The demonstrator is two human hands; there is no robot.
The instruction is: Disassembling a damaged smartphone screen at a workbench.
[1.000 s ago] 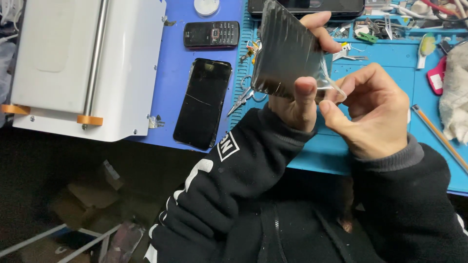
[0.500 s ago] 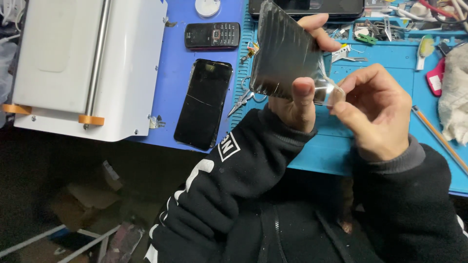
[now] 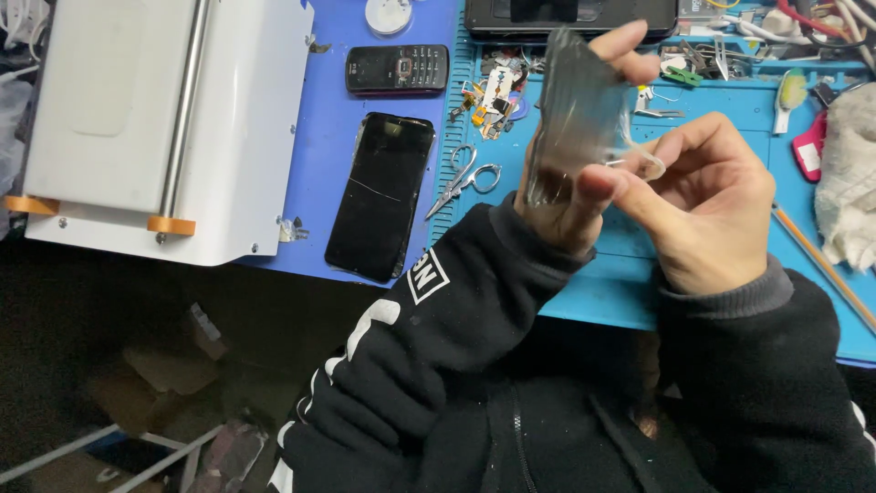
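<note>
My left hand (image 3: 568, 217) holds a thin dark glass panel (image 3: 575, 110) upright above the blue work mat (image 3: 593, 292), thumb on its lower edge and fingertips at its top. My right hand (image 3: 712, 201) is just right of it, thumb and forefinger pinched on a clear film strip (image 3: 641, 159) that curls off the panel's right edge. Both sleeves are black, and a grey cuff shows at the right wrist.
A cracked black smartphone (image 3: 381, 196) lies face up on the bench, a keypad phone (image 3: 397, 68) beyond it. Scissors (image 3: 465, 178) and small parts lie by the mat's left edge. A white machine (image 3: 164, 119) fills the left. A white cloth (image 3: 849, 183) sits far right.
The panel has turned a little in my left hand, and my right hand's pinch has drawn the clear film slightly away from its right edge.
</note>
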